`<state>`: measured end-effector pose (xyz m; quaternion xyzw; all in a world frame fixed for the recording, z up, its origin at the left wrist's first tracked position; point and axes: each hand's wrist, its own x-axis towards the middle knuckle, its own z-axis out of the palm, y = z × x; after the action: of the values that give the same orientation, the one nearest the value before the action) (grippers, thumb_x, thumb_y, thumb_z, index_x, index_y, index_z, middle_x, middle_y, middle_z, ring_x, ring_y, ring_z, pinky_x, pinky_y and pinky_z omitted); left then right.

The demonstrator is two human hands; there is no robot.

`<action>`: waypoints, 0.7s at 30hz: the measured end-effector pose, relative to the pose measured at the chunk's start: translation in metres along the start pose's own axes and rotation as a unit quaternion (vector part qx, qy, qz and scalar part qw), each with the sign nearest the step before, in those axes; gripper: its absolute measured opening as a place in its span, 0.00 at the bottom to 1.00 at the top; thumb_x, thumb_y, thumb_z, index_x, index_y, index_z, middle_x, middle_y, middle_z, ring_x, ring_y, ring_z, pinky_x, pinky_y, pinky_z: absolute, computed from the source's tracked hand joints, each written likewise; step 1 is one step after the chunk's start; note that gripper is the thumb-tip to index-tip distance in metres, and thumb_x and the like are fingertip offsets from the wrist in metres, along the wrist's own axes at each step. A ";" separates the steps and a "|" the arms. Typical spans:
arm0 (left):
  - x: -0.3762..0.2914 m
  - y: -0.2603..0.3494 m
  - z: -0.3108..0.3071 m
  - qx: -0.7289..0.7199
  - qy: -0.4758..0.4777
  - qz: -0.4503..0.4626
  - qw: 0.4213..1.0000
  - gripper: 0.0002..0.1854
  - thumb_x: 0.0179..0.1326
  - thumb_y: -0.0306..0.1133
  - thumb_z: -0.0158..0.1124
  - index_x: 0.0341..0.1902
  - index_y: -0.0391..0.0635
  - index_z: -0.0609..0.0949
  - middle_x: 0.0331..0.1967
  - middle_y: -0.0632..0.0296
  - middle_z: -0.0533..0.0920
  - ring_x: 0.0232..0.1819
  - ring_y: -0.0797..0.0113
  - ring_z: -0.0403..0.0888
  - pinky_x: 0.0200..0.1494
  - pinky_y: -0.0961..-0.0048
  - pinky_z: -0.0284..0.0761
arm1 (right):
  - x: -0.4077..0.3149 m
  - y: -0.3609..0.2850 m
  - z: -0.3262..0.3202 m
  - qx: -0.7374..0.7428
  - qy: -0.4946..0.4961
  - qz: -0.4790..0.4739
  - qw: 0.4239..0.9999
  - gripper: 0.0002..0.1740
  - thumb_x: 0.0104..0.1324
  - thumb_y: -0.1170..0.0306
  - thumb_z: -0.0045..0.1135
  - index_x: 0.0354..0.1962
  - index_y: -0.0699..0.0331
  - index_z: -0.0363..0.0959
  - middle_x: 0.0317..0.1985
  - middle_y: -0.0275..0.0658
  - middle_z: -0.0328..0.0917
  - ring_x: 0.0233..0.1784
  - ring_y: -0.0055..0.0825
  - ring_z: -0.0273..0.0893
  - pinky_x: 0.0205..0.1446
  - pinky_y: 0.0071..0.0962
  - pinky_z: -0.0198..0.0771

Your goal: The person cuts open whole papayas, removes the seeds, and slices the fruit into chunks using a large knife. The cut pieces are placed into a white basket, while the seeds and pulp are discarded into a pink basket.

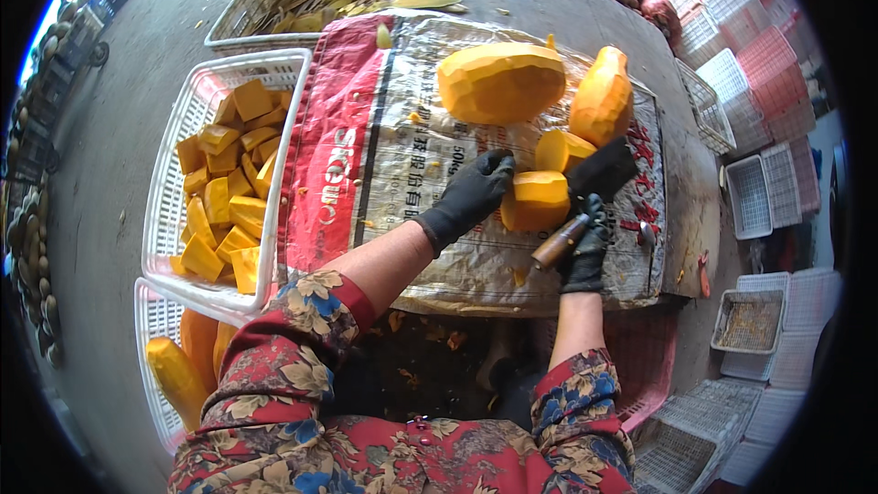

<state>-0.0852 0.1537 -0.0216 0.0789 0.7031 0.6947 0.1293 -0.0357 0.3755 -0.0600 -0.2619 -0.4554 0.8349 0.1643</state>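
My right hand (586,250), in a dark glove, grips a cleaver by its wooden handle (559,241). The dark blade (603,168) lies tilted beside the cut pumpkin pieces. My left hand (473,189), also gloved, has its fingers curled against the left side of a peeled pumpkin chunk (538,200); whether it grips the chunk is hidden. Just behind that chunk is another cut piece (559,149). Farther back on the woven sack (425,219) lie a large peeled pumpkin (504,82) and a narrower peeled one (603,92).
On the left, a white plastic crate (158,199) holds several pumpkin chunks. A lower crate (154,391) holds peeled pumpkins (175,377). Peelings fill a crate (223,20) at the back. A red-handled peeler (704,274) lies at the table's right edge; stacked crates (775,82) stand beyond.
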 end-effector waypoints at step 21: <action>-0.115 -0.021 -0.076 0.242 0.046 0.177 0.953 0.56 0.44 0.45 0.75 0.72 0.40 0.53 0.67 0.44 0.62 0.66 0.47 0.64 0.66 0.60 0.61 | -0.150 -0.067 0.094 -0.177 -0.297 0.067 0.936 0.16 0.63 0.67 0.56 0.47 0.65 0.70 0.30 0.40 0.78 0.31 0.30 0.79 0.35 0.30 0.79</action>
<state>0.0036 0.0477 -0.0346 0.1988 0.8303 0.5181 -0.0514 0.0329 0.2710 0.0816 -0.0565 -0.6053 0.7896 -0.0835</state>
